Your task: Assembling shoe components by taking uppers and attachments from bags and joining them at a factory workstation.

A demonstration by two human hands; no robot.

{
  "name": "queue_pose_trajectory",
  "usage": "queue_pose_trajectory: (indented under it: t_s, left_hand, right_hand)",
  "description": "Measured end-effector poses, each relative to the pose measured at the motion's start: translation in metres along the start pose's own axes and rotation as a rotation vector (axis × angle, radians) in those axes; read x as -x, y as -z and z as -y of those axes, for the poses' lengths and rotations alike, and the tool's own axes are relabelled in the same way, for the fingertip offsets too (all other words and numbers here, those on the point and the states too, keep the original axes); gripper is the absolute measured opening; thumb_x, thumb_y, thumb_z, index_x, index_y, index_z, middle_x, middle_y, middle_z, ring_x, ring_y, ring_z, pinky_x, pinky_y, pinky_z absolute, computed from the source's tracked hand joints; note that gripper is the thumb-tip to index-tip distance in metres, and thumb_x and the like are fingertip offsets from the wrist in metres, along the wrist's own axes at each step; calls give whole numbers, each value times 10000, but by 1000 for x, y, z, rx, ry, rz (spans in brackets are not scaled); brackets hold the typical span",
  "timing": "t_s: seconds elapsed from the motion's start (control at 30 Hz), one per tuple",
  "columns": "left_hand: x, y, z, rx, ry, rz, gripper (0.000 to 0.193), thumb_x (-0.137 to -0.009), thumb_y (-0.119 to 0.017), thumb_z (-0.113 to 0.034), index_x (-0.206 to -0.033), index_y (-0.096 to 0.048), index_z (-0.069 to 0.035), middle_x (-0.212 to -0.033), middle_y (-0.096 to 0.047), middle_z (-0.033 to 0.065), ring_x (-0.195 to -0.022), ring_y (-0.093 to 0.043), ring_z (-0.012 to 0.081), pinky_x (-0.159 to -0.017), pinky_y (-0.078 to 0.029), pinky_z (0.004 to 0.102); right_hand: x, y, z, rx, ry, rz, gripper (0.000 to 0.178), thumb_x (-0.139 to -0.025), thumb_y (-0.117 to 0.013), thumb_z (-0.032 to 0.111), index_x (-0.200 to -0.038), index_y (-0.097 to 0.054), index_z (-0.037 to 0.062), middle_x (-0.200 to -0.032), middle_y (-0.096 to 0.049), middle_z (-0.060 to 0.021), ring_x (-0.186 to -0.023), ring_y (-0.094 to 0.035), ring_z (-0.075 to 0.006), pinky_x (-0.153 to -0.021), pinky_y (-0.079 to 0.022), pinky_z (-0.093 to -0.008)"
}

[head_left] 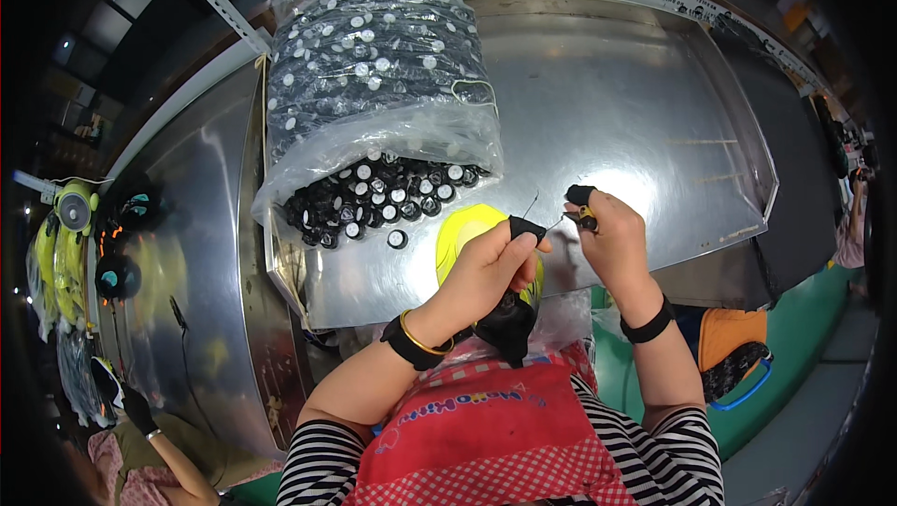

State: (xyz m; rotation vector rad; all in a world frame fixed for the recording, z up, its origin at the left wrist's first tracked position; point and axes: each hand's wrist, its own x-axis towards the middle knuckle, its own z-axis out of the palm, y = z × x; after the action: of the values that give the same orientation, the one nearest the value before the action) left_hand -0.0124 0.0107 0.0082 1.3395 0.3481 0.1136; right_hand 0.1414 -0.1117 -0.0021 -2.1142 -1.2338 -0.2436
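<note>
My left hand (pixel 495 268) is closed in a pinch, with a black cover on a finger. A thin dark strand (pixel 533 203) sticks up from its fingertips. Under and beside that hand, at the table's near edge, lies a rounded yellow piece (pixel 458 233); a tapered black part (pixel 509 327) shows below the hand. Whether the two are joined is hidden. My right hand (pixel 612 235), with a black cover on its raised finger, closes around a small black-and-yellow tool (pixel 585 218). From it a thin shiny tip points toward my left fingertips.
On the metal table (pixel 598 67), a clear plastic bag (pixel 374 67) spills small black round pieces (pixel 374 198) with white tops. Raised metal edges (pixel 747 170) border the table. At left another worker's black-gloved hand (pixel 138 410) works near a second metal table (pixel 201 272). An orange seat (pixel 729 338) stands at right.
</note>
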Motion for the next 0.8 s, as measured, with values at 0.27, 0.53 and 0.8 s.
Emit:
queue_pose_trajectory:
  t_s: [0.27, 0.53, 0.8]
  left_hand:
    - [-2, -1, -25, -17, -36, 2, 351, -1017, -382, -311, -992, -597, -34, -660, -510, -15, -573, -460, 62, -557, -398, 209]
    - [-3, 1, -23, -90, -67, 3, 362, -1006, -385, -298, -959, -615, -23, -622, -460, -25, -560, -381, 44, -524, -291, 198]
    - [3, 9, -32, 48, 78, -24, 312, -921, -453, -218, -760, -608, -1, -631, -560, 13, -479, -324, 28, -458, -246, 196]
  right_hand:
    - [-19, 0, 28, -182, 41, -23, 215, -680, -648, -14, -877, -615, 66, -763, -639, -84, -711, -619, -281, -611, -486, -371]
    - [-18, -3, 35, -225, 13, 38, 216, -649, -655, 8, -856, -608, 53, -739, -627, -88, -716, -618, -286, -613, -482, -385]
    - [-9, 9, 41, -140, -91, 83, 267, -770, -722, 198, -983, -646, 56, -811, -540, -86, -690, -543, -257, -609, -457, -329]
